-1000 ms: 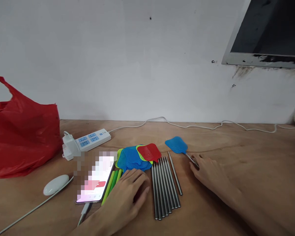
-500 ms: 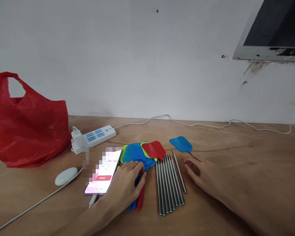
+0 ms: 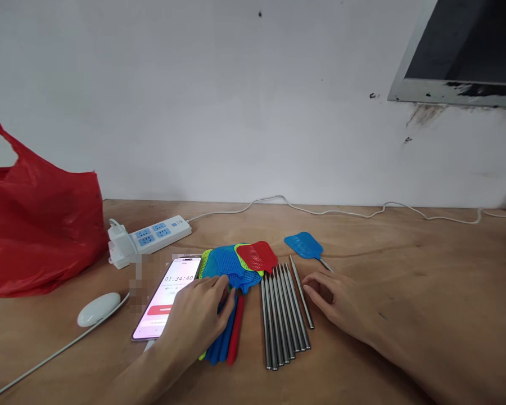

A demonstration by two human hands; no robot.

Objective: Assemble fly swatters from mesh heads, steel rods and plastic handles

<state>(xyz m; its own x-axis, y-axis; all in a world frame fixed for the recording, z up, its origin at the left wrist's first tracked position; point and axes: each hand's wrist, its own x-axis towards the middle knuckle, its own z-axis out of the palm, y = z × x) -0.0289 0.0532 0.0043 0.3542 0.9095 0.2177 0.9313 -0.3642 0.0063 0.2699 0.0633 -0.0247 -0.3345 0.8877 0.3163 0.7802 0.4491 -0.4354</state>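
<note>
Over a fanned pile of fly swatters (image 3: 227, 260) with yellow-green, blue and red heads lies my left hand (image 3: 202, 306). Its fingers are bent down over the lower heads and the thumb is apart, beside the coloured handles (image 3: 223, 340). Right of the pile, several metal rods (image 3: 280, 320) lie side by side, with a single metal rod (image 3: 301, 292) slightly apart. My right hand (image 3: 333, 298) is just right of that rod, thumb and forefinger curved with a small gap. Behind it lies a separate blue fly swatter (image 3: 304, 245), its thin metal shaft partly hidden by the hand.
A lit phone (image 3: 164, 298) with a timer lies partly under my left forearm. Farther left are a white mouse-shaped object (image 3: 99, 309), a power strip (image 3: 152, 239) and a red plastic bag (image 3: 42, 225). A white cable (image 3: 333, 214) runs along the wall.
The view has turned slightly right, so things appear shifted left. My right hand has moved closer to the single rod. My left hand has shifted a little left, uncovering more of the handles.
</note>
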